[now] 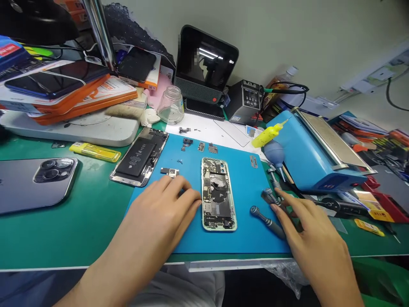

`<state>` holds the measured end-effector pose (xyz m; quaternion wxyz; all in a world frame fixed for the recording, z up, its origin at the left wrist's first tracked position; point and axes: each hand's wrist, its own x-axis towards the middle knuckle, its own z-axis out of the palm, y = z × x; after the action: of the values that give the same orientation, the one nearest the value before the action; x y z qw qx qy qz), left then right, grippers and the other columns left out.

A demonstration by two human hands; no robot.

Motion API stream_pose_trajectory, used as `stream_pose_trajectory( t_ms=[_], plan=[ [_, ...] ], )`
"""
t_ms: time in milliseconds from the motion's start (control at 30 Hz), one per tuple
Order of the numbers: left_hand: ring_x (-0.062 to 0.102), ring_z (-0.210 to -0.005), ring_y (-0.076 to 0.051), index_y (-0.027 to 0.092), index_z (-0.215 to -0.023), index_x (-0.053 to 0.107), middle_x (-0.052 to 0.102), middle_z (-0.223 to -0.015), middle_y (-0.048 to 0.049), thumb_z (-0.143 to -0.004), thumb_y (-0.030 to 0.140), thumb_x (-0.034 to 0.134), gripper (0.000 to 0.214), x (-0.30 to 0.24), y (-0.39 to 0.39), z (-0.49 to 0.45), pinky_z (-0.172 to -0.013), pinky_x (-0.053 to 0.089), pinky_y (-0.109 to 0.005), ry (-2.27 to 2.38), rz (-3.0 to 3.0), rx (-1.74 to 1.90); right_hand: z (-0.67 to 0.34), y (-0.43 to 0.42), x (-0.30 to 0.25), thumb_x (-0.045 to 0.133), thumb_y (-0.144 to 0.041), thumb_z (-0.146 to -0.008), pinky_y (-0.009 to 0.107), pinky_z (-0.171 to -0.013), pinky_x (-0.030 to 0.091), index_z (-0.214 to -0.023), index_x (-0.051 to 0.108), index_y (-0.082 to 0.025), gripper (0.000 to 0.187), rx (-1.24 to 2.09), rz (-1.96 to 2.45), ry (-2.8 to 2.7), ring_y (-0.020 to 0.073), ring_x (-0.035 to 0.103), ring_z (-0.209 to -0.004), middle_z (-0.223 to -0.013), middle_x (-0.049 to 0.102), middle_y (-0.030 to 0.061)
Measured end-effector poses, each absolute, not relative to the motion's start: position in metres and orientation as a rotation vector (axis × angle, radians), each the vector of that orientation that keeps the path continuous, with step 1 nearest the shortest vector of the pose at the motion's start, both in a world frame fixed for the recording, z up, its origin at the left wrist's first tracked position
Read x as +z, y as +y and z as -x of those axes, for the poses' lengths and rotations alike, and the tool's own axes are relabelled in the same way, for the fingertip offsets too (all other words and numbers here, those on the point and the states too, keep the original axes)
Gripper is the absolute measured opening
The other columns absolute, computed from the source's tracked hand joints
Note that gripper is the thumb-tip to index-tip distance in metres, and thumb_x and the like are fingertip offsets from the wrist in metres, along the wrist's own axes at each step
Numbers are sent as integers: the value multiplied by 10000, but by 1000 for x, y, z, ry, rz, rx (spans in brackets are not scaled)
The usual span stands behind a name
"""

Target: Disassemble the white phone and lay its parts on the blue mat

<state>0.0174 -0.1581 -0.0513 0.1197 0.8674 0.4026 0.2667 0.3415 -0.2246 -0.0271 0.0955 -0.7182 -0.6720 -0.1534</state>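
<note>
An opened phone body (pixel 220 192) with its inner boards bare lies on a blue mat (pixel 246 238). My left hand (pixel 166 209) is at its left edge, thumb and fingers drawn together with the tips beside the frame. Whatever those fingers may hold is hidden. At the mat's right side, my right hand (pixel 309 230) has thumb and forefinger closed around a grey screwdriver (pixel 270 196). Another screwdriver (pixel 266 221) lies just left of that hand, partly under it. Left of the phone body sit a small metal-plated part (pixel 170 172) and a detached screen assembly with battery (pixel 139 157).
Small parts, including a camera module (pixel 187 141), lie along the mat's top. A purple phone (pixel 35 183) and yellow case (pixel 95 152) are left. A blower bulb (pixel 275 153), yellow bottle (pixel 267 135) and blue machine (pixel 306 157) stand right. A glass jar (pixel 171 105) is behind.
</note>
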Motion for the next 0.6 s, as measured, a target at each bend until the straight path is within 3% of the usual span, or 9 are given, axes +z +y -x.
stream_pose_trajectory(
  t_ms=[100,200,333,467,533,600],
  plan=[
    [610,-932,-257,199,-1102,733,677,-1066,-64,-1171,204,445,296,-52,-157,-17,-770,472,-416,1186,-2537,781,-330,-229,-26,501,-464,-1145,426,-881,540,-1372,747,-226,410,-539,1954,-2026,316,707,-1102,-1228,739,118],
    [621,-943,-262,187,-1102,736,678,-1069,-66,-1164,194,460,284,-52,-157,-16,-762,480,-416,1183,-2537,797,-326,-234,-22,520,-380,-1152,372,-964,527,-1279,768,-220,321,-446,1675,-2281,249,708,-1065,-1180,752,79],
    [630,-939,-263,181,-1099,739,675,-1055,-62,-1161,189,463,283,-51,-158,-17,-764,485,-420,1185,-2532,797,-313,-238,-19,545,-309,-1146,348,-903,533,-1210,760,-226,239,-494,1654,-2278,221,745,-1024,-1146,799,44],
    [627,-930,-262,184,-1117,741,681,-1053,-61,-1157,192,478,266,-51,-158,-17,-773,483,-417,1180,-2554,796,-267,-224,-19,690,-228,-1065,318,-680,579,-1097,719,-222,44,-265,1530,-1614,211,799,-875,-1029,817,47],
    [623,-921,-257,189,-1119,741,684,-1054,-59,-1160,195,474,270,-51,-158,-17,-780,480,-415,1179,-2553,802,-238,-211,-22,689,-214,-1065,286,-522,548,-1222,686,-222,157,-39,1309,-1373,166,742,-658,-943,812,29],
    [618,-917,-255,195,-1116,739,683,-1049,-54,-1159,196,478,264,-52,-158,-17,-780,475,-413,1180,-2548,804,-214,-198,-29,699,-207,-1065,277,-530,593,-1504,553,-250,464,185,1264,-1335,181,781,-733,-999,818,43]
  ],
)
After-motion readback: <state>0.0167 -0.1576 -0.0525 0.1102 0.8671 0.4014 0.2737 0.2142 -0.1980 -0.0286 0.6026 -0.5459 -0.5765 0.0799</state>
